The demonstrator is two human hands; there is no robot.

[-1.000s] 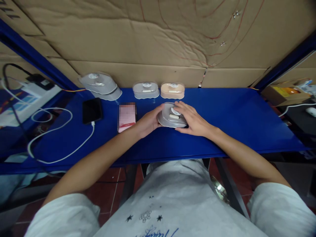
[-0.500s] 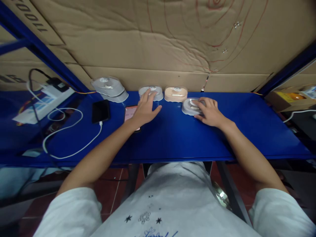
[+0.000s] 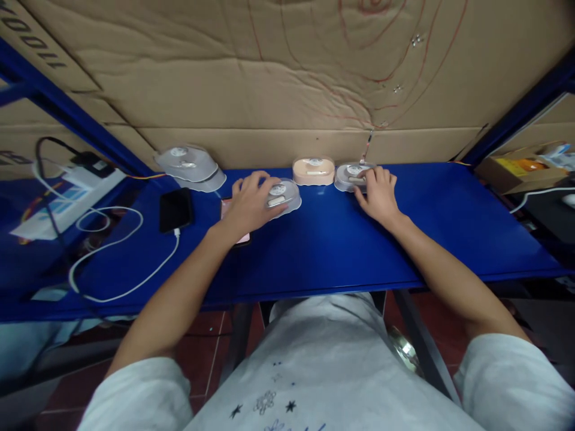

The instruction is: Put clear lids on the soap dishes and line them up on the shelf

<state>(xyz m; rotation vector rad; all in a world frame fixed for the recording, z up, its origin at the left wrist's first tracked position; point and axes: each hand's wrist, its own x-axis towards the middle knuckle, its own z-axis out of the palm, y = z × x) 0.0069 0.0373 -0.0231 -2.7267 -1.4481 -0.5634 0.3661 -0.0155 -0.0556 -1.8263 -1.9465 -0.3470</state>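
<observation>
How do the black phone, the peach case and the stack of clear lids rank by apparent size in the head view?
1. Stack of clear lids
2. Black phone
3. Peach case
The first two look close; the ranking is unsure.

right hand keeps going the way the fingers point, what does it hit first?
The right hand points away from the person, fingers already on the grey case. Past that case, the cardboard wall comes next; depth between them is hard to judge.

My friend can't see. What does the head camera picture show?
A person's left hand rests on a grey case on a blue table, and the right hand touches another grey case beside a peach case.
</observation>
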